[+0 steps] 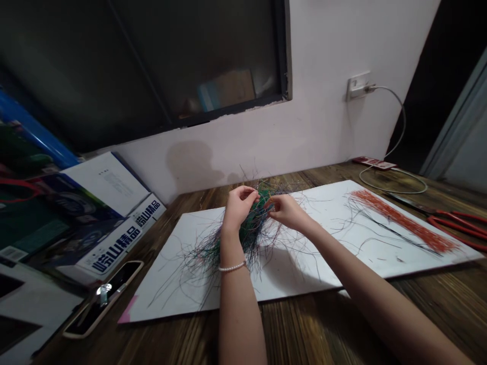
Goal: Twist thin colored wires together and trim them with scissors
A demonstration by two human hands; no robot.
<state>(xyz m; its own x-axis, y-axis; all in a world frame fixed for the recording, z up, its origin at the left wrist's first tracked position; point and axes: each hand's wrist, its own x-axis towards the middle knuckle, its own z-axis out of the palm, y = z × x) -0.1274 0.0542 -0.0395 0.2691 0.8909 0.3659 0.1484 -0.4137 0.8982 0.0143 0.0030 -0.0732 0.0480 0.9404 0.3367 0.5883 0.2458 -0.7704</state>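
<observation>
A tangled heap of thin wires (249, 233), mostly green and dark blue with some reddish strands, lies across the middle of a white board (304, 271). At the top of the heap, my left hand (240, 204) is closed in a pinch around thin wires, with a beaded bracelet (232, 266) on its wrist. Just to its right, my right hand (288, 211) also pinches at the strands, fingertips bent toward the left hand. Exactly which strands each hand grips is too fine to make out. Straight orange wires (407, 221) form a bundle at the board's right, beside a few black wires (395, 230).
Red-handled scissors (456, 223) lie at the right edge. A phone (104, 299) rests left of the board, near stacked boxes (117, 235). Behind, a white cable (404, 116) runs from a wall socket (358, 86) to the wooden table (182, 342), near a red-and-white card (375, 162).
</observation>
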